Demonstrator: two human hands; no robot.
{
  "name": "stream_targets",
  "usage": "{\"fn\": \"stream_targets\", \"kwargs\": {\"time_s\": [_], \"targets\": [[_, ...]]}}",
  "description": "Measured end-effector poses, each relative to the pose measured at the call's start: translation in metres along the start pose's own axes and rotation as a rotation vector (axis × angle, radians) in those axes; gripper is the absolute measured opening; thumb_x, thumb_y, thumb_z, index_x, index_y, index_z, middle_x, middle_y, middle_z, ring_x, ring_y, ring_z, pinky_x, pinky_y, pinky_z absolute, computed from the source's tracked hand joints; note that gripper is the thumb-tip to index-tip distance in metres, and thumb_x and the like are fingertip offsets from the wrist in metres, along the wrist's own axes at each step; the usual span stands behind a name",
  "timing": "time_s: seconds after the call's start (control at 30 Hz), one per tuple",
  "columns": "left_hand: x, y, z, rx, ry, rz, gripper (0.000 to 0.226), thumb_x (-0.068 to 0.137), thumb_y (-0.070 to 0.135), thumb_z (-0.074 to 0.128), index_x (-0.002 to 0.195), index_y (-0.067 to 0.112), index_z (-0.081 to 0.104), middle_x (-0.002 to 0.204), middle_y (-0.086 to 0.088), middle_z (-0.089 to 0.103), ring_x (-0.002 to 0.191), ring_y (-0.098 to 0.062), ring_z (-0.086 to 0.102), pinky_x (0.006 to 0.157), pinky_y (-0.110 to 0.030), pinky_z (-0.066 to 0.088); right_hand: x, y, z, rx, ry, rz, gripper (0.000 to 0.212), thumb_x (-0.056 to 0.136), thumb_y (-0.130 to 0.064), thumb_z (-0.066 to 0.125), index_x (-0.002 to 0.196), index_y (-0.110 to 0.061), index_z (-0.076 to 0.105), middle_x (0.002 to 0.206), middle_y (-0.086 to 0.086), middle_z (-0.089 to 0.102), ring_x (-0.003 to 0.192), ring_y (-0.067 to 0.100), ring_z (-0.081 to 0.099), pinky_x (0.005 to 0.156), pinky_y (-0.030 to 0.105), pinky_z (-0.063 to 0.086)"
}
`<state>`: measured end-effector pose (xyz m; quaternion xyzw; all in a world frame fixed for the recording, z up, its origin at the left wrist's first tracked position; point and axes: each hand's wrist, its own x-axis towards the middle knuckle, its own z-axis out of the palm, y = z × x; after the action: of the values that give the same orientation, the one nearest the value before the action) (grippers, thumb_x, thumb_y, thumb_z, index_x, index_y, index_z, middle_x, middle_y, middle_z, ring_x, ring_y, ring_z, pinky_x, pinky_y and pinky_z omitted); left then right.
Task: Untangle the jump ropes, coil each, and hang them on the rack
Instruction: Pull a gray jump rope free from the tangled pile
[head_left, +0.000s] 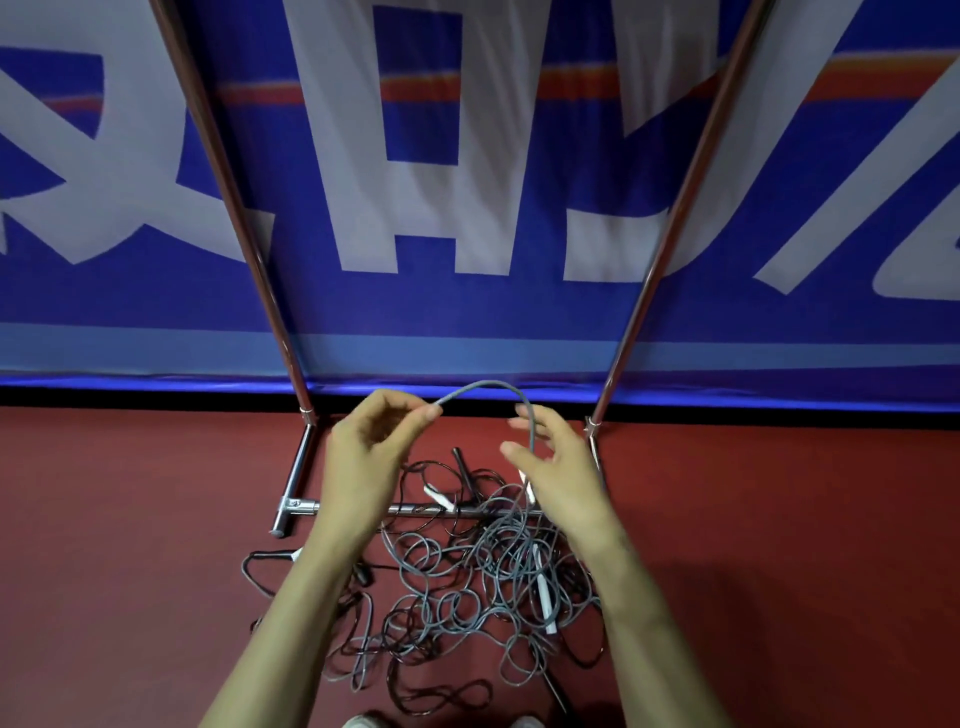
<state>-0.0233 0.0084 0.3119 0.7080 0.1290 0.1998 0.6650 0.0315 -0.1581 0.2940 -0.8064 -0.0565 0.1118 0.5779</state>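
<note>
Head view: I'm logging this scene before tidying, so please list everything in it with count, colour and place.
Banner: one, blue with white lettering and an orange stripe, across the background.
Floor: dark red, below the banner.
Rack: one, chrome, two uprights and a base bar, in front of the banner.
Rope tangle: number of ropes unclear, grey and dark, on the floor at the rack's base.
Handles: at least three, white, within the tangle.
Grey rope: one strand, grey, arching above the tangle.
Shoes: two tips, white, at the bottom edge.
Left hand: pinches the grey rope.
Right hand: fingers relaxed, the rope running past them.
</note>
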Motion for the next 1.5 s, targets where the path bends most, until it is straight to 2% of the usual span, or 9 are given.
{"fn": "stream_targets", "kwargs": {"time_s": [0.1,0.3,0.6,0.8,0.93,1.1,1.2,1.27,1.5], "targets": [[-0.004,0.002,0.005,0.064,-0.068,0.008,0.007,0.081,0.022,0.074,0.076,0.02,0.07,0.071,0.003,0.068,0.063,-0.015,0.054,0.06,-0.023,0.045,-0.004,0.003,0.002,-0.013,-0.057,-0.122,0.067,0.088,-0.014,0.068,0.143,-0.037,0.038,0.137,-0.018,0.047,0.129,-0.006,0.037,0.102,0.014,0.03],[-0.005,0.0,0.01,0.045,-0.12,-0.003,0.01,0.082,0.024,0.072,0.076,0.017,0.068,0.058,0.016,0.058,0.052,-0.002,0.042,0.05,-0.016,0.034,-0.008,-0.006,0.001,-0.122,-0.09,-0.226,0.014,0.096,-0.022,0.056,0.09,-0.021,0.069,0.089,-0.013,0.069,0.086,-0.006,0.06,0.077,0.013,0.043],[-0.004,-0.017,-0.014,0.065,-0.415,-0.225,0.015,0.084,0.022,0.068,0.087,0.009,0.062,0.068,0.003,0.062,0.068,-0.013,0.057,0.072,-0.026,0.048,-0.001,-0.031,0.004,0.745,0.159,-0.058,0.018,0.098,-0.011,0.05,0.089,-0.012,0.065,0.086,-0.003,0.071,0.081,0.009,0.066,0.077,0.024,0.056],[0.0,-0.019,-0.033,0.101,-0.13,-0.124,0.007,0.084,0.01,0.072,0.082,0.006,0.067,0.066,-0.002,0.065,0.056,-0.01,0.056,0.061,-0.021,0.049,0.009,0.0,0.012,0.114,0.117,0.041,0.013,0.095,-0.013,0.058,0.096,-0.023,0.067,0.106,-0.008,0.068,0.111,0.012,0.061,0.091,0.022,0.043],[0.003,-0.01,-0.024,0.025,-0.052,-0.067,0.007,0.084,0.011,0.072,0.082,0.004,0.07,0.056,0.003,0.058,0.051,-0.011,0.046,0.052,-0.021,0.041,0.007,0.003,0.023,-0.03,-0.032,-0.079,0.069,0.088,-0.009,0.068,0.145,-0.032,0.035,0.139,-0.019,0.044,0.13,-0.003,0.036,0.103,0.019,0.028],[0.006,-0.008,-0.019,0.026,-0.081,-0.054,0.004,0.082,0.016,0.074,0.078,0.016,0.074,0.058,0.007,0.059,0.054,-0.007,0.042,0.051,-0.019,0.036,0.005,0.0,0.027,-0.258,0.054,-0.305,0.088,0.086,-0.023,0.071,0.144,-0.05,0.011,0.156,-0.018,0.017,0.145,0.0,0.006,0.113,0.021,0.01],[0.006,-0.011,-0.014,0.038,-0.156,-0.045,0.004,0.082,0.016,0.075,0.078,0.019,0.074,0.067,0.004,0.065,0.057,-0.008,0.044,0.055,-0.021,0.039,0.006,0.002,0.028,-0.301,-0.003,-0.388,0.037,0.092,-0.027,0.063,0.126,-0.042,0.056,0.128,-0.025,0.053,0.132,0.003,0.037,0.109,0.025,0.03],[0.007,-0.012,-0.013,0.024,-0.203,-0.057,0.003,0.081,0.021,0.074,0.081,0.018,0.072,0.07,0.003,0.065,0.06,-0.008,0.048,0.059,-0.022,0.042,0.004,0.0,0.03,-0.172,-0.045,-0.326,0.013,0.095,-0.022,0.059,0.096,-0.029,0.07,0.082,-0.019,0.066,0.088,0.012,0.061,0.081,0.036,0.046],[0.007,-0.04,-0.024,0.223,-0.682,-0.356,0.011,0.092,0.015,0.064,0.085,0.015,0.055,0.078,0.002,0.059,0.078,-0.012,0.054,0.079,-0.031,0.043,0.001,-0.021,0.021,0.381,0.135,-0.204,0.023,0.097,-0.008,0.051,0.085,-0.019,0.068,0.067,-0.008,0.069,0.072,0.002,0.065,0.074,0.013,0.048]]}}
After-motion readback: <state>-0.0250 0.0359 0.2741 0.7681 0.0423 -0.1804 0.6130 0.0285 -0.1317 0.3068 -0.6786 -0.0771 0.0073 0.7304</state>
